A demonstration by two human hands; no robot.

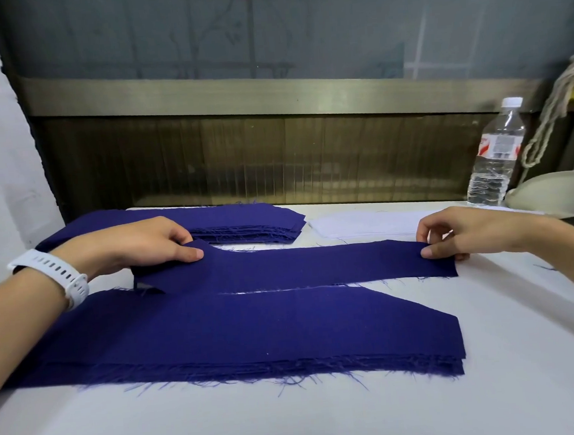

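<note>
1. So the left hand (136, 246) pinches the navy strip (299, 266) at its left end.
2. The strip's long axis runs left-right between both hands, just behind the near stack (253, 333) on the table (295, 422).
3. The right hand (462, 231) pinches the right end.
4. Count: one strip, two navy stacks including the far stack (237, 217), and one bottle (495, 153).
</note>
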